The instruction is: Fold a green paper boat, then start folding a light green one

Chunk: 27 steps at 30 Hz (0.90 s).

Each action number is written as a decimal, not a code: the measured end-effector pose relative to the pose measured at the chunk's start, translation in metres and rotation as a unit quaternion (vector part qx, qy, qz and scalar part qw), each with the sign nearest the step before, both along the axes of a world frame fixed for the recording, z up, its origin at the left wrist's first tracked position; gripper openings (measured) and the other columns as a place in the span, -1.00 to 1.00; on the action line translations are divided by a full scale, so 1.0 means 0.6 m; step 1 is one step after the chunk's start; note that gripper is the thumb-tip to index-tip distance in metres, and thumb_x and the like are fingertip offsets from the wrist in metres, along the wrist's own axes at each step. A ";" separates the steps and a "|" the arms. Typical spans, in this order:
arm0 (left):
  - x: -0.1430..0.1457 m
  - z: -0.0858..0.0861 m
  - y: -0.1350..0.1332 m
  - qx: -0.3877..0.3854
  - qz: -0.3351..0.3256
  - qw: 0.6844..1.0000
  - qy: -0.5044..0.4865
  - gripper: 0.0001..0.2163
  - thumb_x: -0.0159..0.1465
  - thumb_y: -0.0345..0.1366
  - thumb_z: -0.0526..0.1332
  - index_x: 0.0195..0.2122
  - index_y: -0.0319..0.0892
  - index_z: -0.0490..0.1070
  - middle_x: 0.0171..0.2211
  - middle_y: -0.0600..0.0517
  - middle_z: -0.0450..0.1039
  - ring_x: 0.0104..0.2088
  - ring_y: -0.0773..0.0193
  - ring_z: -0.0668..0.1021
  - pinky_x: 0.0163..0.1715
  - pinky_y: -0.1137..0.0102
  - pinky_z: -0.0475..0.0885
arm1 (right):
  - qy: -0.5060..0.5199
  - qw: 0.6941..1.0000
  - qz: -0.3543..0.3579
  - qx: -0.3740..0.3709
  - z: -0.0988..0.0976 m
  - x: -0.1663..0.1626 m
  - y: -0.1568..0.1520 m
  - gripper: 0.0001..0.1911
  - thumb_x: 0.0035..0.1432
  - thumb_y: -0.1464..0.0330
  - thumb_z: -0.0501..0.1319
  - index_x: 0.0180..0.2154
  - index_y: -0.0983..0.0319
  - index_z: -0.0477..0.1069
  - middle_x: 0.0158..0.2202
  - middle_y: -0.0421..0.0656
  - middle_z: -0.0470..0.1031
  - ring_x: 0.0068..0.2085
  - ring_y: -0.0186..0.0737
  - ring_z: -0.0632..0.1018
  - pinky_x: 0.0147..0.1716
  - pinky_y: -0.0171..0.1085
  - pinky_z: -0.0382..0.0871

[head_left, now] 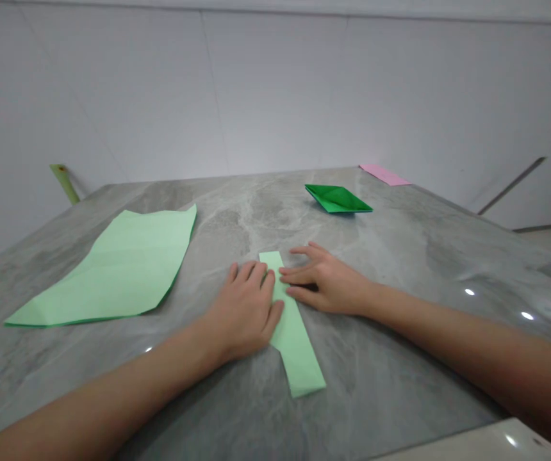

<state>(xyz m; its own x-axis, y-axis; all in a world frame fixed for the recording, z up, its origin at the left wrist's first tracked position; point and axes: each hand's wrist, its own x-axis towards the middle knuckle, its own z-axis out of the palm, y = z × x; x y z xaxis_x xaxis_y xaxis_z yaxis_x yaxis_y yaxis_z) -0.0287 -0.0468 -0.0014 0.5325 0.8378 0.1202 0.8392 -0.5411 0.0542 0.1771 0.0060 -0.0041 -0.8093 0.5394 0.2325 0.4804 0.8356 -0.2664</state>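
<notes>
A narrow folded strip of light green paper lies on the grey marble table, running away from me. My left hand rests flat on the strip's left side, fingers spread over its far half. My right hand lies flat on the table at the strip's right edge, with its fingertips touching the paper near the far end. Neither hand grips anything; both press down with the fingers extended.
A large sheet of light green paper lies to the left. A dark green folded paper boat sits farther back, and a pink sheet lies at the far right corner. A green stick leans against the white wall.
</notes>
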 end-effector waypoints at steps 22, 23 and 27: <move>0.017 -0.032 0.055 -0.084 0.006 0.996 -0.005 -0.51 0.45 -0.21 -0.18 0.38 -0.18 -0.04 0.42 -0.08 -0.13 0.39 0.02 -0.02 0.27 -0.11 -0.04 | -0.085 0.995 -0.035 0.030 0.021 -0.003 -0.020 -0.69 0.24 0.32 0.12 -0.48 0.25 0.51 -0.62 -0.14 0.48 -0.57 -0.31 0.42 -0.52 -0.32 0.10; 0.017 -0.033 0.054 -0.081 0.009 0.997 -0.008 -0.52 0.45 -0.21 -0.17 0.38 -0.16 -0.03 0.42 -0.08 -0.12 0.39 0.03 -0.02 0.27 -0.10 -0.05 | -0.085 0.996 -0.026 0.031 0.021 -0.002 -0.022 -0.69 0.24 0.32 0.12 -0.48 0.25 0.52 -0.63 -0.14 0.48 -0.57 -0.31 0.43 -0.53 -0.32 0.09; 0.017 -0.036 0.053 -0.078 0.012 0.997 -0.010 -0.51 0.45 -0.22 -0.16 0.38 -0.14 -0.05 0.42 -0.06 -0.12 0.39 0.05 -0.02 0.28 -0.09 -0.07 | -0.080 0.996 0.014 0.044 0.019 0.002 -0.029 -0.70 0.26 0.30 0.10 -0.36 0.26 0.56 -0.64 -0.13 0.48 -0.61 -0.30 0.41 -0.56 -0.31 0.08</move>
<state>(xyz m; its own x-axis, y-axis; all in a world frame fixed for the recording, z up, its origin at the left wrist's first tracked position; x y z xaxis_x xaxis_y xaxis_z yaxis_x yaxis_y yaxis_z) -0.0188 -0.0149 -0.0233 0.5112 0.8595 -0.0023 0.8497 -0.5049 0.1521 0.1784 -0.0116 0.0071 -0.8543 0.4993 0.1441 0.4869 0.8660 -0.1142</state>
